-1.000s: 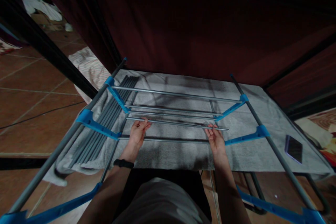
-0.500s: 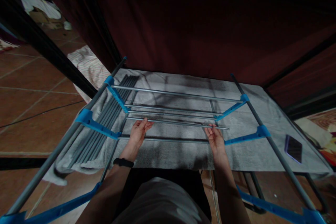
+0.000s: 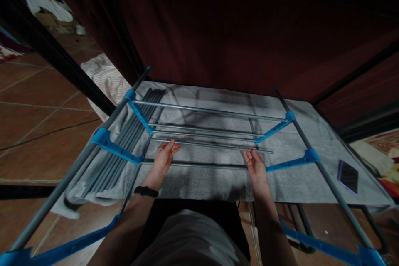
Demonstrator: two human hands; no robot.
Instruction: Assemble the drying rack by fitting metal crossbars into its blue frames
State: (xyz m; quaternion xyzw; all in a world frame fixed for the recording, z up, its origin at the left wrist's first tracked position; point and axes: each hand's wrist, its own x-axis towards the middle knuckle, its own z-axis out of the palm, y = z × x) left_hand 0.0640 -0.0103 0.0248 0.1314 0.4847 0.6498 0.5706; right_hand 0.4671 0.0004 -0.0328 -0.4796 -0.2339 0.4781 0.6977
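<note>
Between both hands lies a thin grey metal tube [image 3: 208, 145], held level inside a rack frame of grey poles. My left hand [image 3: 164, 156], with a dark band on its wrist, pinches the tube near its left end. Close to the other end, my right hand [image 3: 254, 162] holds it between thumb and fingers. The tube's right tip sticks out past that hand, apart from the frame. Blue plastic brackets [image 3: 118, 151] join the frame's long side poles [image 3: 336, 191]. A fixed crossbar [image 3: 202, 166] runs just below the hands, with others beyond.
Several loose grey tubes [image 3: 124, 149] lie side by side on the left of the grey cloth [image 3: 199, 183] covering the table. A phone [image 3: 348, 176] rests at the right. Behind hangs a dark red curtain [image 3: 218, 41]. A cable [image 3: 52, 133] crosses the tiled floor.
The held tube has shifted very slightly to the right. Both hands keep their grip in nearly the same place, and the frame looks the same.
</note>
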